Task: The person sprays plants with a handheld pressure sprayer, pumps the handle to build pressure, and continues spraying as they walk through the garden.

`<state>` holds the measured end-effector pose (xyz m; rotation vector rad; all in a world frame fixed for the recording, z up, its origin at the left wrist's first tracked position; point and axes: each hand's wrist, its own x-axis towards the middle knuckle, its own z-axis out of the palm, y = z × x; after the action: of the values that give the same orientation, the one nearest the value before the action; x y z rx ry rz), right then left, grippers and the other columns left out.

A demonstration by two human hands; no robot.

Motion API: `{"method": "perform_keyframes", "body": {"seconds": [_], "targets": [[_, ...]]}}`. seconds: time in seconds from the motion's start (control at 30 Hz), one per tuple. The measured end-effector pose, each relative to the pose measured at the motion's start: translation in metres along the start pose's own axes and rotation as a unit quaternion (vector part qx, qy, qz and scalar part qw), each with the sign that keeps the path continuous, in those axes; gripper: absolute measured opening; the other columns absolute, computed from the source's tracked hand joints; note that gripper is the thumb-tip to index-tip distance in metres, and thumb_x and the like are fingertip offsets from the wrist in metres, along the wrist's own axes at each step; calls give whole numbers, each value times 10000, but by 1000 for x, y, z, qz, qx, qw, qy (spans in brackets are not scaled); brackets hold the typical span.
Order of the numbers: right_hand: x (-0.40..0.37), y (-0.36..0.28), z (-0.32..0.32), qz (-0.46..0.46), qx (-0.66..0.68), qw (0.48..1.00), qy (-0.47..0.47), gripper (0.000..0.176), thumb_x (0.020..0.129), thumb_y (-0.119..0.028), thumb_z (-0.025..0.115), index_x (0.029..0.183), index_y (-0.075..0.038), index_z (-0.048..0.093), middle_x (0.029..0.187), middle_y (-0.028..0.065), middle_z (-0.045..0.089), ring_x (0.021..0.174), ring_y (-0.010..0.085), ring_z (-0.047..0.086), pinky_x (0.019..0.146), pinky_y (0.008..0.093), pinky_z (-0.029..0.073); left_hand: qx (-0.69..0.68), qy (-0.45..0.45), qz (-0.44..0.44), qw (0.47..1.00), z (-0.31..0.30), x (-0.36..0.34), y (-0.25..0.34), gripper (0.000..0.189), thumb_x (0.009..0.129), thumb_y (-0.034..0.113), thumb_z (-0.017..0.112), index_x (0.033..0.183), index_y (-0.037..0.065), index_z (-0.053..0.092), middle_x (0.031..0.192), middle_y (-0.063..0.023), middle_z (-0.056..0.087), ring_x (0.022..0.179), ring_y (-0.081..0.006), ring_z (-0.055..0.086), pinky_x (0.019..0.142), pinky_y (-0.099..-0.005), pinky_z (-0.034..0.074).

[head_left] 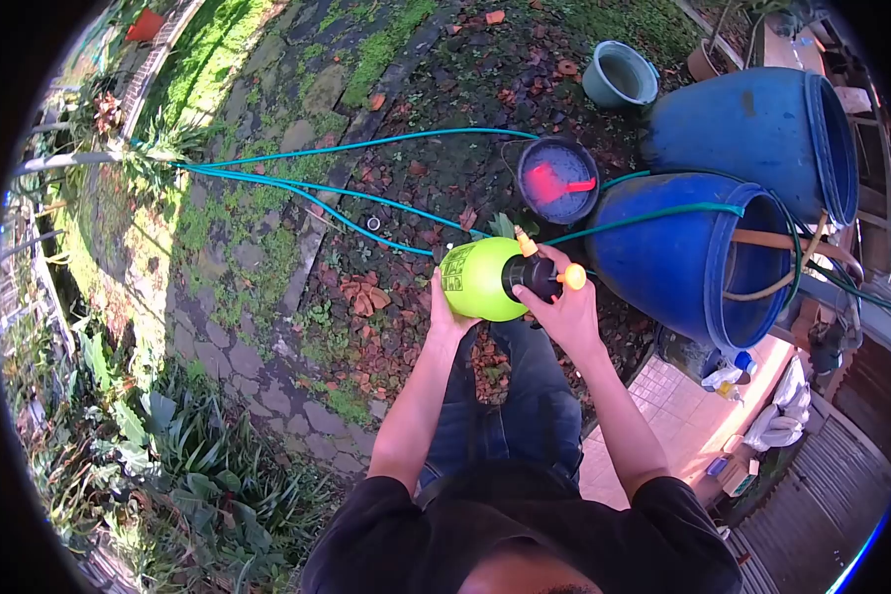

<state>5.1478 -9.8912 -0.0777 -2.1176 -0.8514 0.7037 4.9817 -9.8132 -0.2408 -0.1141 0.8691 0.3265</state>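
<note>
A lime-green pump sprayer bottle lies tilted on its side in front of me, held up off the ground between both hands. My left hand cups the rounded bottom, beside a panel of dark print. At the other end, my right hand grips the black collar, its thumb pressed on the near side. An orange nozzle sticks out on the far side, and the round orange pump knob shows by my right fingers. The fingers under the bottle are partly hidden.
A black bucket with a red dipper stands just beyond the bottle. Two blue barrels and a grey-blue bucket are at the right. Teal hoses cross the leaf-strewn ground. Plants grow at the left.
</note>
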Motion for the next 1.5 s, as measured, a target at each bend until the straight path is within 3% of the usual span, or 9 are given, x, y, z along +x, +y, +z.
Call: {"method": "perform_keyframes", "body": {"seconds": [0.2, 0.3, 0.47, 0.6, 0.7, 1.03, 1.13, 1.27, 1.5], "targets": [[76, 83, 78, 105, -135, 977, 127, 483, 727, -466, 795, 974, -65, 684, 777, 145, 681, 758, 345, 687, 701, 432, 526, 172, 51, 71, 981, -89, 87, 10, 755, 947, 725, 271, 1473, 195, 381, 1453, -93, 473, 1308, -322, 483, 1018, -606, 406], [117, 132, 104, 57, -74, 985, 144, 391, 740, -411, 778, 859, -48, 696, 661, 133, 658, 664, 338, 681, 645, 417, 515, 228, -29, 49, 972, -129, 135, 31, 822, 914, 763, 291, 1498, 186, 338, 1478, -118, 445, 1326, -354, 460, 1012, -614, 408], [176, 191, 140, 11, -90, 985, 144, 397, 718, -427, 768, 819, -46, 725, 674, 148, 674, 694, 344, 689, 663, 432, 524, 79, -169, 53, 981, -176, 267, 43, 919, 856, 798, 342, 1521, 166, 293, 1534, -167, 347, 1358, -459, 377, 1015, -756, 297], [210, 224, 162, 21, -205, 954, 216, 481, 712, -481, 762, 891, -35, 724, 735, 173, 696, 758, 362, 693, 741, 441, 523, 79, -228, -18, 970, -167, 338, 40, 978, 808, 850, 362, 1529, 194, 286, 1562, -190, 282, 1380, -521, 297, 1017, -779, 249], [221, 247, 167, -48, -185, 945, 266, 490, 705, -477, 768, 880, -22, 722, 708, 186, 686, 711, 360, 690, 697, 433, 530, 99, -260, -48, 959, -161, 387, 44, 950, 831, 842, 332, 1532, 203, 286, 1563, -192, 279, 1383, -519, 294, 1016, -768, 253], [221, 248, 175, -185, -245, 922, 238, 447, 697, -422, 775, 804, 7, 708, 614, 176, 645, 593, 328, 668, 587, 405, 529, 143, -241, -77, 957, -150, 394, 25, 868, 845, 798, 242, 1480, 223, 380, 1478, -159, 419, 1294, -465, 435, 870, -696, 406], [217, 253, 176, -215, -228, 917, 246, 434, 701, -411, 778, 809, 4, 711, 622, 166, 649, 590, 320, 664, 586, 398, 525, 164, -223, -90, 957, -152, 401, 25, 869, 844, 798, 229, 1447, 203, 424, 1425, -170, 472, 1207, -470, 505, 740, -684, 472], [218, 257, 175, -158, -236, 932, 224, 420, 697, -394, 787, 817, 2, 714, 645, 161, 659, 597, 314, 664, 590, 392, 522, 172, -212, -121, 954, -151, 400, 31, 762, 880, 708, 268, 1339, 163, 539, 1247, -158, 613, 1004, -448, 632, 541, -636, 523], [220, 268, 172, -187, -221, 933, 214, 409, 687, -371, 799, 836, 1, 717, 644, 149, 658, 591, 306, 662, 587, 380, 517, 198, -193, -136, 951, -157, 416, 26, 858, 845, 803, 255, 1354, 162, 514, 1267, -191, 587, 983, -451, 620, 489, -613, 504]]}}
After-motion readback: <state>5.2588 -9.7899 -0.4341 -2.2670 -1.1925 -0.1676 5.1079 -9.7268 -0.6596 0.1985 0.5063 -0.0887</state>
